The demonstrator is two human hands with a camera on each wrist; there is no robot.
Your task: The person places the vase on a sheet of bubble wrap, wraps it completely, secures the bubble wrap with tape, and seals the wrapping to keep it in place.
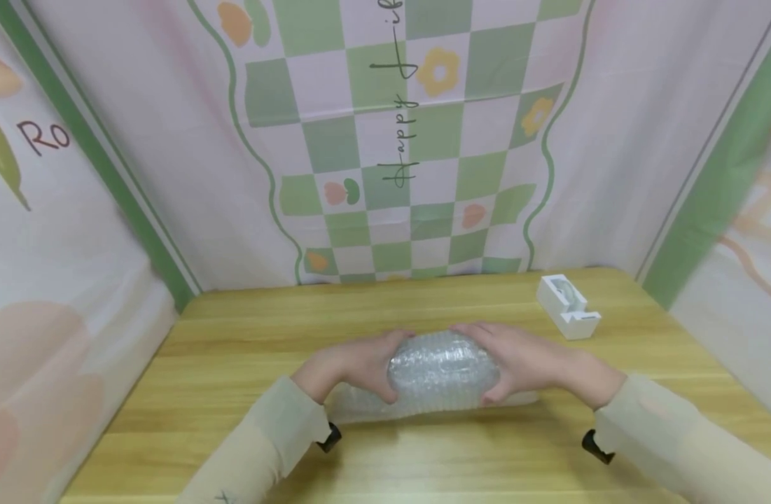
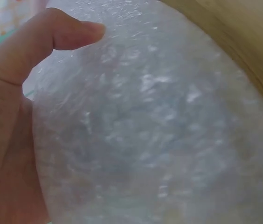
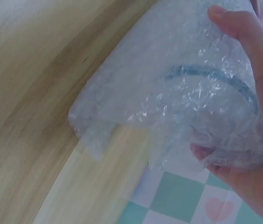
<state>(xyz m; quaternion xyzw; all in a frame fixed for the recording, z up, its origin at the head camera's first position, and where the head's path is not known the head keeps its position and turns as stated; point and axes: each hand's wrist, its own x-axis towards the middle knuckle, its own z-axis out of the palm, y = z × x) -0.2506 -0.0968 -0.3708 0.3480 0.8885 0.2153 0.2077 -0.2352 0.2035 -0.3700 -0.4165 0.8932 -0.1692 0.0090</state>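
Observation:
A bundle of clear bubble wrap [image 1: 445,371] lies across the near middle of the table, held between two hands. My left hand [image 1: 369,364] grips its left end, the thumb lying over the near side in the left wrist view. On the other end, my right hand [image 1: 517,360] curls its thumb and fingers round the wrap. Through the bubble wrap [image 3: 136,84] in the right wrist view shows a bluish curved edge [image 3: 211,74]; what the wrapped thing is cannot be told. Loose flaps of the wrap stick out at both sides beneath the hands.
A white tape dispenser [image 1: 568,308] with a roll of tape stands at the back right of the wooden table [image 1: 234,329]. Behind the table hangs a curtain [image 1: 385,140] with green checks, and printed cloths close off both sides.

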